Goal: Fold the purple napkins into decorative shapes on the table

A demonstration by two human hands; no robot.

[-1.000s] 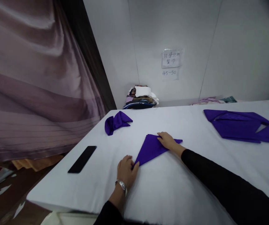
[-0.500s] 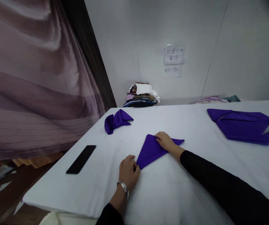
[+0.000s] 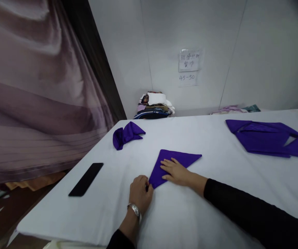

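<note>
A purple cloth napkin point(image 3: 186, 158), folded into a triangle, lies flat on the white-covered table point(image 3: 190, 214). At its near left corner, my left hand point(image 3: 140, 193) has its fingers curled in, thumb and forefinger pinching the cloth's tip; a silver bracelet circles that wrist. My right hand point(image 3: 175, 171) rests palm down on the middle of the triangle, fingers stretched and spread. Behind and to the left stands a purple napkin shaped with a pointed tail point(image 3: 130, 133).
Several purple napkins point(image 3: 263, 138) lie in a flat pile at the right. A black phone-like slab point(image 3: 86, 180) sits near the table's left edge. Folded clothes point(image 3: 155, 105) are stacked by the back wall, beneath paper signs point(image 3: 189, 65). A pinkish curtain point(image 3: 35, 86) hangs at left.
My right hand has moved from the napkin's far edge toward me, onto its middle, and its fingers have spread out flat. My left hand keeps to the same corner. The view has shifted slightly.
</note>
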